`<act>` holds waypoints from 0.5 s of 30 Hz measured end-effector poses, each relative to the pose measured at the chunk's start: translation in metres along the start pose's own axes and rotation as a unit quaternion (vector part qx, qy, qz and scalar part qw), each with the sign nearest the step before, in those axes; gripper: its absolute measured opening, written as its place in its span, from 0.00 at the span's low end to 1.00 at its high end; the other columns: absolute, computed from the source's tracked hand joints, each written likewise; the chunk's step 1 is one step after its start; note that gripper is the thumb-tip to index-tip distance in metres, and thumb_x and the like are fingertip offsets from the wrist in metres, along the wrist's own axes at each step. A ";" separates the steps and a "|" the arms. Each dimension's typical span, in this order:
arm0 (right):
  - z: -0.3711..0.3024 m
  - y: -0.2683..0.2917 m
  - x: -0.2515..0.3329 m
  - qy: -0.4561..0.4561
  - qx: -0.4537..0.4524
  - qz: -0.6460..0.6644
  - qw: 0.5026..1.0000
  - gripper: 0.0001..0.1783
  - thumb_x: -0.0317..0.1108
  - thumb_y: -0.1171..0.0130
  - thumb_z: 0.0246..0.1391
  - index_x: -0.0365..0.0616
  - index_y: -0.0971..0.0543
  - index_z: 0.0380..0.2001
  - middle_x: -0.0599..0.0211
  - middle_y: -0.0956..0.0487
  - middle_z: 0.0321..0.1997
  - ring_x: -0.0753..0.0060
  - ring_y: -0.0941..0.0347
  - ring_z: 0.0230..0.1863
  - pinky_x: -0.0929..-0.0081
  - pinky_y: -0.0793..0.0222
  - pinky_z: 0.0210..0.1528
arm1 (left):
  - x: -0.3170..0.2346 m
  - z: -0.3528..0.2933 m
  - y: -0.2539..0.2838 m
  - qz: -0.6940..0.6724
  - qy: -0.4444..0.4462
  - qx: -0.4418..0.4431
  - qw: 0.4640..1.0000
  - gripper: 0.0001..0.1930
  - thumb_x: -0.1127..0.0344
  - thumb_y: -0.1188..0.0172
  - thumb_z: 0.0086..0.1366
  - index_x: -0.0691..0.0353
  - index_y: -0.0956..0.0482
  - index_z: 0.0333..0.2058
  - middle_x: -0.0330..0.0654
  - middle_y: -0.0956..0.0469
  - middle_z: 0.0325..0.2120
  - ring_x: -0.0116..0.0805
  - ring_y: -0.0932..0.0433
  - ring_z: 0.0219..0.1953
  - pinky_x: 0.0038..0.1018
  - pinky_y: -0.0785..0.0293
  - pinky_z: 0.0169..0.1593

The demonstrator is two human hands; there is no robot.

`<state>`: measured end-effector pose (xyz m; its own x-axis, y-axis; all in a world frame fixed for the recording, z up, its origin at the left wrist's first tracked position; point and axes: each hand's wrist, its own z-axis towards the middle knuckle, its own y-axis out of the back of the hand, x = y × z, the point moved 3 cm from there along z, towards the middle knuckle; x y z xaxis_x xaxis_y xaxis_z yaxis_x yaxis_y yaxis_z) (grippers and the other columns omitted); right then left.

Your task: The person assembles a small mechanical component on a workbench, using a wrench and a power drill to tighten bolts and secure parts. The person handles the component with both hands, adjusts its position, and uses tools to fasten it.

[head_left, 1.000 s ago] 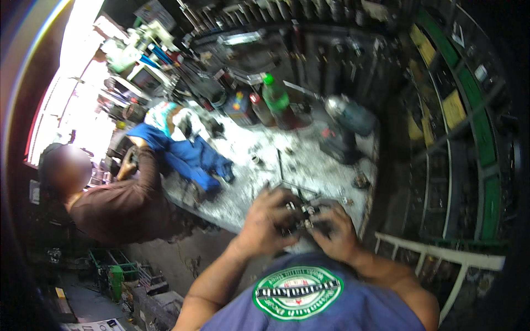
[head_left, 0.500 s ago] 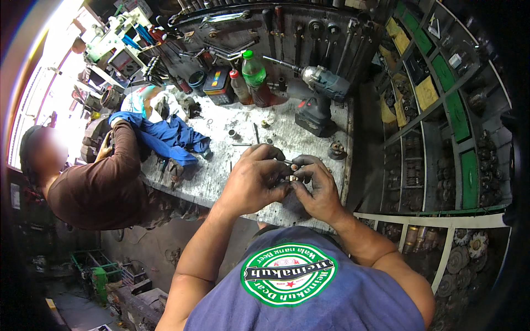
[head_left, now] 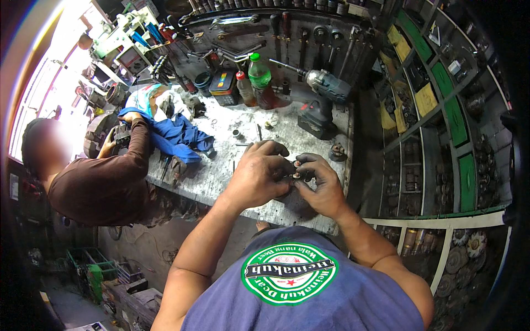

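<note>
My left hand (head_left: 264, 170) and my right hand (head_left: 320, 186) meet over the workbench (head_left: 226, 118), fingertips darkened with grease. Pinched between them is a small metal part (head_left: 297, 164) with a coppery rounded end; a second small shiny bit shows just below it. Fingers hide most of the part, so its exact kind is unclear. Beyond my hands on the bench lie a short metal sleeve (head_left: 237, 134), a thin rod (head_left: 259, 131) and a small round fitting (head_left: 268, 126). A dark round metal component (head_left: 338, 151) sits right of my hands.
A cordless impact wrench (head_left: 326, 87) stands at the back right. Left of it are a green-capped bottle (head_left: 259, 77), a red-capped bottle (head_left: 244, 91) and a dark box (head_left: 223, 88). A co-worker (head_left: 99, 187) leans in beside a blue cloth (head_left: 179, 132). Shelves (head_left: 450, 110) line the right.
My hands keep the small part pinched, with slight finger shifts. The view has tilted a little. The co-worker's near hand has moved up onto the blue cloth.
</note>
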<state>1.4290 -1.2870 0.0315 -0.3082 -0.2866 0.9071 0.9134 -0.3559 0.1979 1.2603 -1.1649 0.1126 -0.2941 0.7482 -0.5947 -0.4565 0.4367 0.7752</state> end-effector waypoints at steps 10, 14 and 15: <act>-0.004 -0.012 -0.026 -0.170 -0.045 0.185 0.967 0.19 0.25 0.36 0.68 0.33 0.22 0.61 0.61 0.17 0.55 0.72 0.22 0.58 0.68 0.25 0.66 | -0.004 0.003 -0.003 0.015 0.043 0.002 0.999 0.21 0.63 0.22 0.48 0.58 0.12 0.42 0.48 0.18 0.50 0.57 0.22 0.58 0.50 0.23 0.63; -0.002 -0.014 -0.024 -0.168 -0.039 0.176 0.969 0.18 0.22 0.38 0.72 0.33 0.24 0.61 0.63 0.19 0.58 0.75 0.21 0.57 0.72 0.22 0.63 | -0.003 0.000 -0.002 0.048 0.036 -0.010 0.998 0.21 0.62 0.23 0.49 0.60 0.15 0.43 0.48 0.18 0.50 0.58 0.22 0.58 0.49 0.23 0.62; 0.000 -0.014 -0.023 -0.160 -0.044 0.157 0.973 0.18 0.25 0.36 0.71 0.34 0.23 0.60 0.64 0.19 0.57 0.76 0.22 0.56 0.71 0.23 0.64 | -0.002 -0.001 -0.001 0.031 0.032 -0.012 0.999 0.22 0.61 0.24 0.49 0.61 0.15 0.43 0.48 0.18 0.51 0.58 0.22 0.58 0.48 0.23 0.62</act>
<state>1.4238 -1.2756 0.0078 0.0950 -0.1064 0.9898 0.9181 -0.3749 -0.1284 1.2608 -1.1673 0.1131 -0.3743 0.7397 -0.5593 -0.4563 0.3781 0.8055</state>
